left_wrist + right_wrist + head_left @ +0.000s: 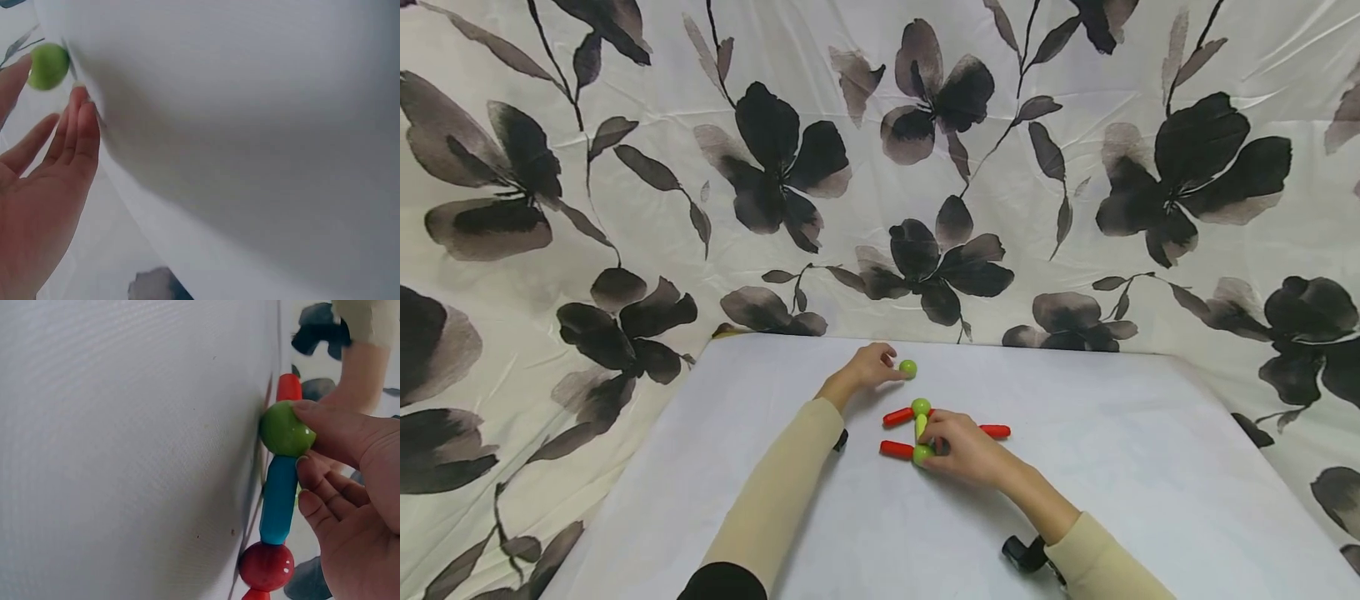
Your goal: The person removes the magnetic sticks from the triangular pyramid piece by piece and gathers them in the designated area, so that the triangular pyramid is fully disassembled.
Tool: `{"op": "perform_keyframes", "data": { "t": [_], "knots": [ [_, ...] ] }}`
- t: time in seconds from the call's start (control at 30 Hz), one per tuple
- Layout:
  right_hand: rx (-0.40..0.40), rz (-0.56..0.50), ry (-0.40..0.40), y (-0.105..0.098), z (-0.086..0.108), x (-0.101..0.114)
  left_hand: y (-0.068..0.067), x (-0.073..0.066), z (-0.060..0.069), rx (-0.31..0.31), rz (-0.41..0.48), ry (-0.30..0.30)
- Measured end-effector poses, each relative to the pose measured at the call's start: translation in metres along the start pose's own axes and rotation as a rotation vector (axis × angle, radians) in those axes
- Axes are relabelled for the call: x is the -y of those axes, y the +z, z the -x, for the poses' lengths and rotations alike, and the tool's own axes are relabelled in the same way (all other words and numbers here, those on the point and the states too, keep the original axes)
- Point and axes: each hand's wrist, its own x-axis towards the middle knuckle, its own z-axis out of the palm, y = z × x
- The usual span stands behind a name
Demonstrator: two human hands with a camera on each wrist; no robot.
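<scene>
My left hand (871,367) reaches to the far part of the table, one digit at a loose green ball (907,368). In the left wrist view, the other fingers of this hand (53,187) are extended, apart from the ball (49,66). A joined figure of sticks and balls lies nearer, with a yellow-green stick (921,427) between two green balls and red sticks (897,450) pointing left. My right hand (966,448) grips its near green ball (922,454). The right wrist view shows the thumb on that ball (284,428), fingertips beside a blue stick (279,500), and a red ball (267,566) beyond.
The white table (1120,442) extends around both hands. Behind it hangs a white cloth with dark flowers (936,275). Another red stick (996,431) shows right of the right hand; that hand hides what lies between it and the green balls.
</scene>
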Motion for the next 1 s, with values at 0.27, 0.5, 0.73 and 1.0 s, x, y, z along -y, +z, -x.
{"op": "perform_keyframes", "data": {
  "t": [0.27, 0.5, 0.73, 1.0],
  "knots": [
    [0.000, 0.008, -0.003, -0.005, -0.001, -0.003, -0.015, 0.014, 0.028, 0.030, -0.022, 0.074],
    [0.020, 0.003, 0.006, -0.002, -0.002, 0.000, -0.022, 0.021, 0.062, 0.057, -0.043, 0.144],
    [0.020, 0.002, 0.017, -0.002, -0.001, 0.000, -0.017, 0.019, 0.094, 0.121, -0.020, 0.242],
    [0.007, 0.008, -0.003, -0.002, -0.001, 0.000, -0.008, 0.019, 0.120, 0.212, -0.007, 0.280]
  ]
}}
